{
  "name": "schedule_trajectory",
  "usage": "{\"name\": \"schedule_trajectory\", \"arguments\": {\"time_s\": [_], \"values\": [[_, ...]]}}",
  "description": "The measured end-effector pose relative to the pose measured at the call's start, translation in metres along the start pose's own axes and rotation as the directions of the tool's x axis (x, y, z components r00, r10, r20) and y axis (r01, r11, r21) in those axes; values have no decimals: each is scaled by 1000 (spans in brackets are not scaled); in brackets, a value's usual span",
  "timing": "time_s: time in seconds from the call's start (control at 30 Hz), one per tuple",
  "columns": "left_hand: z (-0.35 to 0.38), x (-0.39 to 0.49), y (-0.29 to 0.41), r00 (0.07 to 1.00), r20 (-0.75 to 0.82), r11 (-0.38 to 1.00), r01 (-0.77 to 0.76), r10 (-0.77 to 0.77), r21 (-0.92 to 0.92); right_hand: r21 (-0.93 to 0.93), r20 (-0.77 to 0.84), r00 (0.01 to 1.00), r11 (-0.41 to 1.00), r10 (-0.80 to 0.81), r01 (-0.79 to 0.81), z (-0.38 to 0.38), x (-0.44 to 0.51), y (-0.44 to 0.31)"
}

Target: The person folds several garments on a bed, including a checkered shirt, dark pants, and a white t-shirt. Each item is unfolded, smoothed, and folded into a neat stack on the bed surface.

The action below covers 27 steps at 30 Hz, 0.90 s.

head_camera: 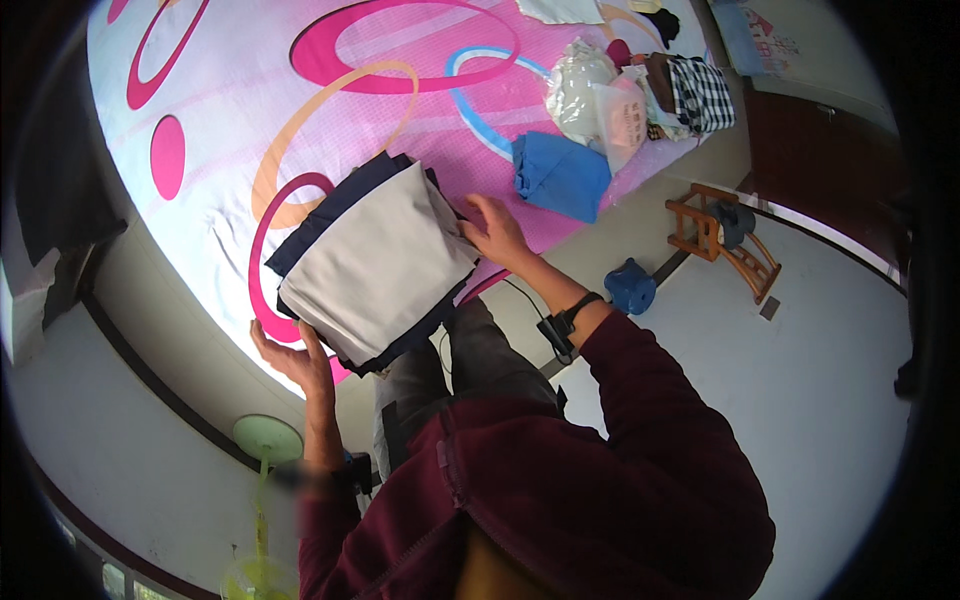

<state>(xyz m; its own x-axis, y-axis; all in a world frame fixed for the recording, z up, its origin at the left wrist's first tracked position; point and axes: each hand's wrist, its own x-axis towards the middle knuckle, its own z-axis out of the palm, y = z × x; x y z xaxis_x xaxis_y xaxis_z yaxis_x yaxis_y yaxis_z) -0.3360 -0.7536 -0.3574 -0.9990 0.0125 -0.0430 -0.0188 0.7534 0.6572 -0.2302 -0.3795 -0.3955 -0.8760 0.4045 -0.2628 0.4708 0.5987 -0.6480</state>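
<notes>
A folded cream-coloured cloth (382, 262) lies on dark navy folded cloth (337, 206), which shows along its far and near edges. The stack rests near the edge of a bed with a pink patterned cover (202, 247). My left hand (291, 361) is beside the stack's near left corner, fingers apart and thumb close to the cloth. At the right side is my right hand (496, 234), its fingers spread and its thumb against the stack's edge. Neither hand has its fingers closed around the cloth.
Right of the stack lies a folded blue cloth (562, 176). Beyond it are clear plastic bags (581, 90) with contents and a black-and-white checked cloth (701, 94). A blue stool (630, 286) and a wooden chair (701, 225) are on the floor; a green fan (259, 574) is at lower left.
</notes>
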Motion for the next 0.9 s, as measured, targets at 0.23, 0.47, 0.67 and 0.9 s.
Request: {"name": "schedule_trajectory", "arguments": {"time_s": [0.23,0.47,0.67,0.9], "values": [[32,-16,95,699,572,752,-627,429,203,-477,-500,850,765,169,-433,-37,-29,55],[59,-24,87,710,613,750,-602,346,273,-251,-219,875,842,431,-478,-90,12,117],[52,-38,105,761,570,755,-561,309,340,831,64,940,503,336,-237,-185,-44,113],[76,-109,209,761,435,789,-592,481,165,936,207,962,-323,180,-141,-248,-173,112]]}}
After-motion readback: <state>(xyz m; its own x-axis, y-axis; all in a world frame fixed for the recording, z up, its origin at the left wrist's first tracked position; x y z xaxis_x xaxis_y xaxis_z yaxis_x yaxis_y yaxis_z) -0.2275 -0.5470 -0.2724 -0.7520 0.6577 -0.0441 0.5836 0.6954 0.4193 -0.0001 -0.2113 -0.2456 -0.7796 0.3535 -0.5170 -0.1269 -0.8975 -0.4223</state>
